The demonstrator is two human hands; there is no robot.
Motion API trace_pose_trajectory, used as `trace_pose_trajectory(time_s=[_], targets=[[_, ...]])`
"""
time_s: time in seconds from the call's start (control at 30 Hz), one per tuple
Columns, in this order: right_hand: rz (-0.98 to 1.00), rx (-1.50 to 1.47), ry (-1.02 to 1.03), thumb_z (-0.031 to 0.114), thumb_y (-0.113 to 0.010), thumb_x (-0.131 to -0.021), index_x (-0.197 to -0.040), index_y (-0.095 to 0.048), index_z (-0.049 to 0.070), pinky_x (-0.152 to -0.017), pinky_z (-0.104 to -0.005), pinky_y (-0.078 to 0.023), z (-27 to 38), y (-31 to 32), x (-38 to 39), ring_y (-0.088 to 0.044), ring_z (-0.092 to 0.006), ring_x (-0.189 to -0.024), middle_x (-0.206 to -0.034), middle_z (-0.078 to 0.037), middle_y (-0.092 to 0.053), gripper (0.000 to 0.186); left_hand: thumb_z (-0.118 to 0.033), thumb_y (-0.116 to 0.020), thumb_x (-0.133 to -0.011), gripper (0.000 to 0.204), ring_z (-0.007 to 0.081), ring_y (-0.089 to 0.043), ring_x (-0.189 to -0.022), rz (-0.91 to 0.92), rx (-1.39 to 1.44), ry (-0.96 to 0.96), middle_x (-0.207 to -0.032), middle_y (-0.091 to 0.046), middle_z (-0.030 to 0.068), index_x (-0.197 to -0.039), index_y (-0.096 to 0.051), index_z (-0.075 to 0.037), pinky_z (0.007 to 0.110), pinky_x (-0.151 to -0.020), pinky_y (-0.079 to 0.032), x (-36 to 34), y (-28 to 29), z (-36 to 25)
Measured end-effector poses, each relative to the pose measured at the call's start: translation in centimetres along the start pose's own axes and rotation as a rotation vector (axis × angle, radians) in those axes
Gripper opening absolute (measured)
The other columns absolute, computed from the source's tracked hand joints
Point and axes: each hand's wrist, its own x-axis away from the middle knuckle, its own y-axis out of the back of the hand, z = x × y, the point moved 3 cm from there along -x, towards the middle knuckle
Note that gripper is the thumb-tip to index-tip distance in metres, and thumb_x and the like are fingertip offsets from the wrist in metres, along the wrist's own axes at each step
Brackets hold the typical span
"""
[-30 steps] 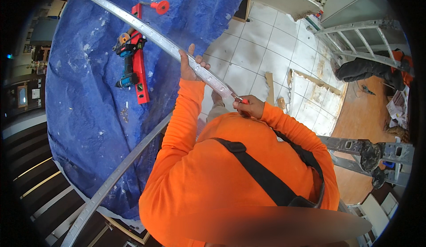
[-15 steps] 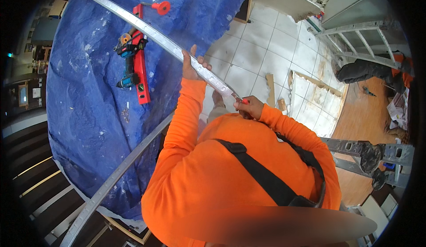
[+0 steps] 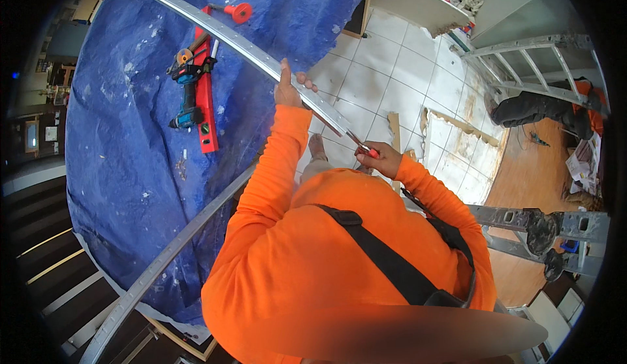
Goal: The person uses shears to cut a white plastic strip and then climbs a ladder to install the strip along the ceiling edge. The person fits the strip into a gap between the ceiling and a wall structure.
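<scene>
A long silver metal channel (image 3: 241,47) slants from the far left down toward my front. My left hand (image 3: 295,89) is closed around it near its close end, thumb along one side and fingertips past the other. In my right hand (image 3: 383,160) I grip red-handled snips (image 3: 373,153). Their metal blades point up and left and meet the channel's end; whether they bite into the metal is too small to tell. Part of the handles is hidden by my fingers.
A blue tarp (image 3: 130,187) covers the surface at left, bearing a red spirit level (image 3: 206,115) and a teal cordless power tool (image 3: 188,96). Another metal channel (image 3: 176,243) lies at lower left. Ladders (image 3: 529,63) stand at right, with broken board pieces (image 3: 467,125) on the tiles.
The channel has rolled a little in my left hand, showing a narrower side. My right hand with the snips has shifted slightly right, and more of the blades shows.
</scene>
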Motion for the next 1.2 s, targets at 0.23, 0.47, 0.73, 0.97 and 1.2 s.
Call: trace_pose_trajectory(time_s=[0.23, 0.47, 0.73, 0.97, 1.2], targets=[[-0.081, 0.181, 0.098, 0.035, -0.06, -0.092, -0.105, -0.062, 0.001, -0.077, -0.035, -0.047, 2.3, -0.4, 0.0, -0.058, -0.0204, -0.081, -0.086, -0.013, -0.064, 0.036, -0.039, -0.061, -0.093, 0.037, 0.0154, -0.048, -0.054, -0.16, -0.098, -0.153, -0.073, -0.046, 0.0035, -0.114, -0.042, -0.016, 0.033, -0.046, -0.043, -0.1, 0.1, 0.2], [-0.04, 0.214, 0.127, 0.038, -0.058, -0.092, -0.103, -0.063, 0.002, -0.075, -0.0343, -0.046, 2.4, -0.5, -0.9, -0.056, -0.0193, -0.079, -0.085, -0.011, -0.063, 0.038, -0.041, -0.061, -0.093, 0.049, 0.0127, -0.044, -0.046, -0.24, -0.084, -0.166, -0.064, -0.043, 0.0018, -0.127, -0.039, -0.012, 0.03, -0.039, -0.04, 0.6, -0.4, -0.2], [-0.061, 0.188, 0.105, 0.038, -0.058, -0.093, -0.102, -0.061, 0.002, -0.074, -0.0339, -0.045, 2.5, -0.7, -0.8, -0.052, -0.0173, -0.076, -0.08, -0.008, -0.059, 0.037, -0.052, -0.057, -0.092, 0.056, 0.0122, -0.043, -0.046, -0.259, -0.112, -0.197, -0.064, -0.042, 0.0015, -0.125, -0.041, -0.01, 0.03, -0.039, -0.039, 0.7, -0.7, -0.2], [-0.086, 0.22, 0.116, 0.039, -0.058, -0.093, -0.102, -0.06, 0.004, -0.074, -0.0346, -0.045, 2.5, -0.6, -0.9, -0.053, -0.0193, -0.075, -0.08, -0.009, -0.058, 0.037, -0.055, -0.057, -0.092, 0.064, 0.0114, -0.041, -0.046, -0.277, -0.148, -0.195, -0.066, -0.043, 0.0023, -0.134, -0.039, -0.01, 0.029, -0.039, -0.039, 0.7, -0.8, -0.2], [-0.084, 0.295, 0.047, 0.042, -0.057, -0.093, -0.1, -0.06, 0.002, -0.072, -0.0368, -0.045, 3.2, 0.0, -0.8, -0.053, -0.0234, -0.073, -0.078, -0.013, -0.058, 0.04, -0.057, -0.057, -0.091, 0.067, 0.0106, -0.04, -0.047, -0.304, -0.167, -0.194, -0.065, -0.042, 0.002, -0.136, -0.038, -0.01, 0.028, -0.039, -0.038, 0.4, -0.7, 0.2]])
